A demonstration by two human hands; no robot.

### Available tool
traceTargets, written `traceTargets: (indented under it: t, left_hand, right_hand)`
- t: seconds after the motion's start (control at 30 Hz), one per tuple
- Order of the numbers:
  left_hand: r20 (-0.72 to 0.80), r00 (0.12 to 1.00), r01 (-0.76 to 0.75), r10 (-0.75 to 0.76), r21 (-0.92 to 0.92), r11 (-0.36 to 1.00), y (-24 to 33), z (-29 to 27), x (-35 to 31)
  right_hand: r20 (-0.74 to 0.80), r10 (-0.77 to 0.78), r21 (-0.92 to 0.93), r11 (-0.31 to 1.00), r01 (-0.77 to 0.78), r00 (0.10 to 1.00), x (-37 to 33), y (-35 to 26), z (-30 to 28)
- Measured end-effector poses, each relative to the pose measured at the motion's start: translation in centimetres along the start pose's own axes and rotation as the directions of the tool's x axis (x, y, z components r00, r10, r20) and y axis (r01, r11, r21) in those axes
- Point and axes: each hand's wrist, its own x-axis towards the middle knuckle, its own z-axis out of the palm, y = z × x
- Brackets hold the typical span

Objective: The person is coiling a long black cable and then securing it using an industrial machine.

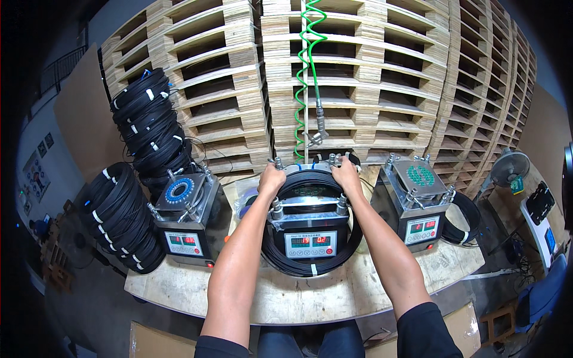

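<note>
A metal-framed counter machine [313, 222] with a lit red display stands in the middle of the table. Around it hangs a thick coil of black cable [313, 269], with a white tie at its lowest point. Both my arms reach forward over the coil. At the machine's rear left corner, my left hand [272, 179] is closed beside a metal corner post [279, 163]. Level with it, my right hand [346, 174] is closed by the rear right post [332, 159]. The backs of my hands hide what the fingers grip.
Similar machines stand left [182, 221] and right [420, 209] on the wooden table [358, 292]. Stacked black coils [122, 218] rise at the left; another coil [465, 219] lies right. A green spiral air hose [300, 83] with a nozzle hangs before wooden pallets [400, 36]. A fan [509, 168] stands far right.
</note>
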Motion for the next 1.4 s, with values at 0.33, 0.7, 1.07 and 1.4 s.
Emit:
traceTargets:
  t: [0.33, 0.7, 1.07, 1.4]
  left_hand:
    - [-0.002, 0.999, 0.037, -0.037, 0.073, 0.997, 1.6, -0.8, -1.3]
    - [-0.031, 0.999, -0.018, 0.018, 0.023, 1.0, 0.8, -0.5, -0.5]
    - [-0.004, 1.0, -0.001, 0.002, 0.057, 0.998, 1.6, -0.4, -1.1]
    - [-0.036, 0.996, -0.082, 0.083, 0.025, 0.996, 0.7, 0.4, 0.3]
  right_hand:
    - [0.075, -0.087, 0.014, 0.996, 0.086, 0.993, 1.1, 1.3, 0.4]
    - [0.038, -0.07, -0.007, 0.998, 0.07, 0.997, 1.1, 1.0, 0.9]
    - [0.04, -0.195, 0.069, 0.979, 0.192, 0.98, 2.0, 3.0, 1.4]
    - [-0.014, -0.154, 0.052, 0.987, 0.155, 0.988, 1.4, 2.0, 0.7]
